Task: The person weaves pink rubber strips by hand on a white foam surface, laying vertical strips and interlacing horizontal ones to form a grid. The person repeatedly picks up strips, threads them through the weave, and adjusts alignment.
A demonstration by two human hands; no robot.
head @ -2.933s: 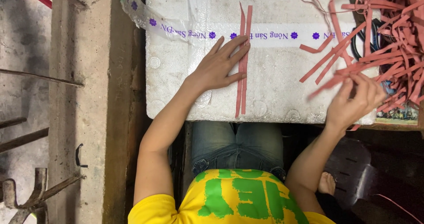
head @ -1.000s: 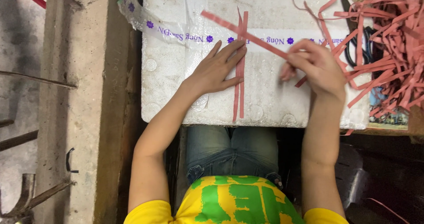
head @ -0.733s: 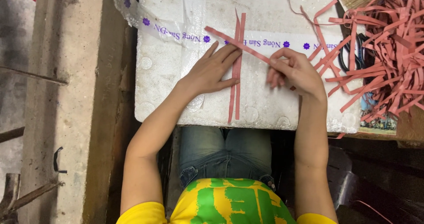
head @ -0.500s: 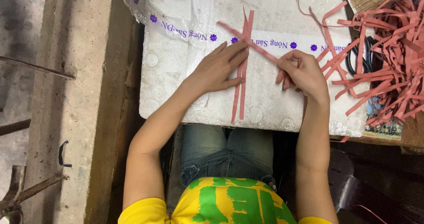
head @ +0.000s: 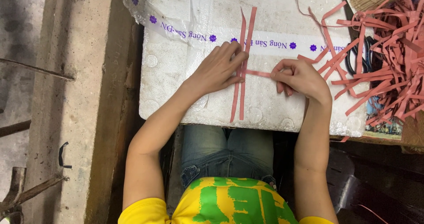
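Head view: one white rectangular foam box lid (head: 274, 105) fills the upper middle, its near edge over the person's knees, its left edge along a grey concrete ledge (head: 84, 96). A clear tape band with purple print (head: 274, 43) crosses the lid from 10 o'clock toward 3 o'clock. Bare foam lies open at the lid's 7 and 5 o'clock corners; the 3 o'clock side is crowded by a loose heap of thin red paper strips (head: 388, 60), too many to count, with one pair of dark scissors (head: 357, 56) half buried in it. Two long red strips (head: 240, 82) lie side by side, running 12 to 6 o'clock across the lid's centre. The left hand (head: 216, 69) rests flat, fingers spread, pressing on those two. One short red strip (head: 258, 73) lies crosswise over them, its end pinched between thumb and fingers of the right hand (head: 298, 78), at 3 o'clock of the pair.
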